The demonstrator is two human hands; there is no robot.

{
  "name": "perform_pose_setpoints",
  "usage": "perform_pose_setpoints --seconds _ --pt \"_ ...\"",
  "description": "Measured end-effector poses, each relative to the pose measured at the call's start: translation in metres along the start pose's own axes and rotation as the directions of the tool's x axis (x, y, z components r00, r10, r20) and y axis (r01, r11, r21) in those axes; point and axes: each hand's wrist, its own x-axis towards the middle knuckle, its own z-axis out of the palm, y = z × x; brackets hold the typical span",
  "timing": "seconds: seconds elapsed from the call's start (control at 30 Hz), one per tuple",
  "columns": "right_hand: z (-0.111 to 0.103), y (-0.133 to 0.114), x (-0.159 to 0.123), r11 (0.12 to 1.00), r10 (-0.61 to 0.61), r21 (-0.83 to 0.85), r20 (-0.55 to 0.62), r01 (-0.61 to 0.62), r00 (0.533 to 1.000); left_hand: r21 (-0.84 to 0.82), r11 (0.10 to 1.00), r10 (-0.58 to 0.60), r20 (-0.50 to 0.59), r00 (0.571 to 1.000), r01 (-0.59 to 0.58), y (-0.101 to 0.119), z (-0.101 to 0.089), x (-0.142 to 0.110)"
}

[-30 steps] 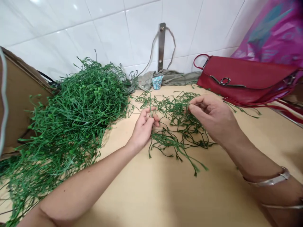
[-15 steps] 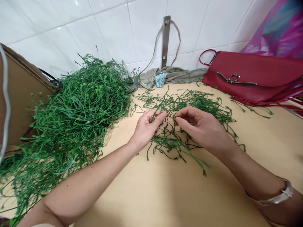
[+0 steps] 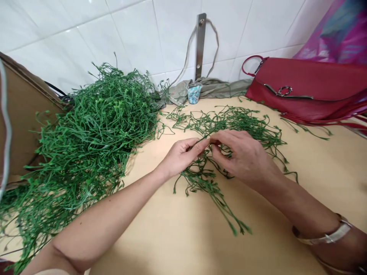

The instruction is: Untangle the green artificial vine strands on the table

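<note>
On the tan surface (image 3: 160, 225) | 9 o'clock: heap of artificial green vine (image 3: 94, 126) | centre: left hand (image 3: 180, 156) clenched on the loose vine tangle (image 3: 220, 124), fingertips meeting the right hand's | 12 o'clock: clear cup (image 3: 194, 93) of blue bits | centre: right hand (image 3: 241, 158) pinching the same strands | 2 o'clock: red handbag (image 3: 298, 88)

Artificial vine stems (image 3: 200, 179) run out of sight — under the right hand (image 3: 243, 158).
</note>
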Motion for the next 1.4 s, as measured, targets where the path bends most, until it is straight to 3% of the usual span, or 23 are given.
perform_pose_setpoints --seconds 0.17,0.33,0.4,0.5,0.6,0.7,0.73,0.8,0.87,0.9,0.97,1.03,1.1,1.17,1.27,1.4 --pt "-0.004 0.002 0.001 0.993 -0.074 -0.096 0.021 0.076 0.997 0.159 0.986 0.031 0.073 0.997 -0.042 -0.003 -0.001 0.0" --pt "-0.005 -0.003 0.003 0.992 -0.083 -0.087 0.062 0.089 0.995 0.32 0.947 -0.057 0.043 0.997 0.041 0.004 -0.004 -0.003" --pt "-0.004 -0.007 0.004 0.998 -0.021 -0.054 0.077 0.025 0.997 0.369 0.929 -0.057 0.05 0.997 0.034 0.006 -0.004 -0.003" --pt "0.0 -0.016 0.008 0.969 0.217 0.108 0.05 -0.222 0.975 0.365 0.93 -0.014 0.12 0.993 -0.031 0.007 -0.006 -0.001" --pt "0.002 -0.021 0.013 0.819 0.471 0.298 0.142 -0.491 0.871 0.266 0.963 0.001 0.151 0.989 -0.041 0.007 -0.007 0.002" --pt "-0.01 -0.012 0.019 0.69 0.62 0.354 0.162 -0.632 0.768 0.13 0.99 0.02 0.244 0.97 -0.053 0.01 -0.008 -0.004" --pt "-0.018 -0.005 0.02 0.657 0.675 0.352 0.117 -0.667 0.728 0.097 0.993 0.036 0.304 0.952 -0.068 0.011 -0.008 -0.007" --pt "-0.035 0.012 0.02 0.57 0.804 0.324 -0.03 -0.755 0.594 0.045 0.995 0.063 0.389 0.919 -0.087 0.013 -0.008 -0.013" --pt "-0.047 0.028 0.017 0.557 0.83 0.333 -0.201 -0.76 0.52 0.002 0.997 0.07 0.359 0.931 -0.076 0.013 -0.007 -0.016" --pt "-0.049 0.034 0.015 0.599 0.8 0.307 -0.255 -0.74 0.542 -0.023 0.998 0.067 0.311 0.948 -0.063 0.012 -0.007 -0.015" --pt "-0.045 0.038 0.011 0.755 0.652 0.181 -0.318 -0.631 0.689 -0.074 0.997 0.051 0.215 0.975 -0.036 0.009 -0.006 -0.012" --pt "-0.035 0.032 0.009 0.892 0.449 0.082 -0.279 -0.445 0.849 -0.106 0.994 0.036 0.158 0.987 -0.019 0.006 -0.005 -0.008" --pt "-0.024 0.018 0.009 0.939 0.332 0.158 -0.173 -0.307 0.927 -0.111 0.994 0.013 0.157 0.987 0.004 0.003 -0.005 -0.005" --pt "-0.019 0.003 0.011 0.893 0.317 0.326 0.033 -0.31 0.948 -0.103 0.995 0.015 0.174 0.985 0.003 0.001 -0.005 -0.005" --pt "-0.019 -0.012 0.013 0.808 0.314 0.422 0.28 -0.41 0.907 -0.087 0.996 0.035 0.167 0.985 -0.02 -0.003 -0.004 -0.006" --pt "-0.02 -0.013 0.012 0.757 0.351 0.468 0.299 -0.457 0.887 -0.038 0.999 0.007 0.111 0.994 -0.003 -0.006 -0.003 -0.004"
